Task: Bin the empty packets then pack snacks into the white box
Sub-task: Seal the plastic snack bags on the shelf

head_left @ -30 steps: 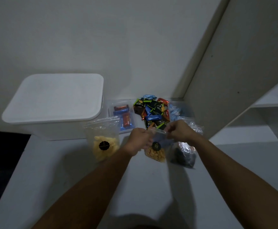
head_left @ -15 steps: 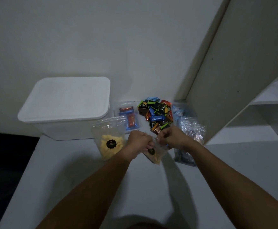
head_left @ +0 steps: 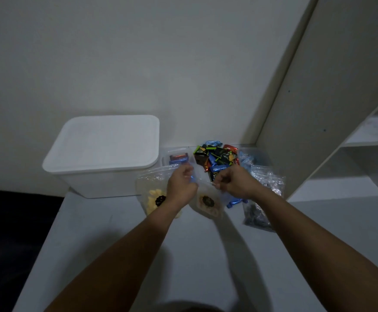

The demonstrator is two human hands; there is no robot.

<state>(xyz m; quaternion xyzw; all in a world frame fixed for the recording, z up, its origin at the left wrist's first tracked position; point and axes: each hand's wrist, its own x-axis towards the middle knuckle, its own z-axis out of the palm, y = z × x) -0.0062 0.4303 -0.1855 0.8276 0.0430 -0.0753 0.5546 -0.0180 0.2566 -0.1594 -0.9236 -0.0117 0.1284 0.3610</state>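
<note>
A clear zip bag of orange-brown snacks (head_left: pixel 207 204) with a black round sticker hangs between my two hands. My left hand (head_left: pixel 181 185) pinches its top left edge and my right hand (head_left: pixel 233 184) pinches its top right edge. The white box (head_left: pixel 102 154) stands at the back left with its lid on. Left of my hands lies a clear bag of yellow snacks (head_left: pixel 153 194), partly behind my left wrist. A heap of coloured wrapped sweets (head_left: pixel 216 157) lies at the back against the wall.
A clear tub with wrapped bars (head_left: pixel 178 157) sits between the white box and the sweets. A clear bag of dark snacks (head_left: pixel 259 209) lies at the right by the cabinet panel (head_left: pixel 323 97). Open shelves are at far right. The table edge (head_left: pixel 55 212) drops off at left.
Both hands still hold the bag's top; they have spread slightly apart along it, and the bag hangs straighter. The camera has shifted, so the box appears further right.
</note>
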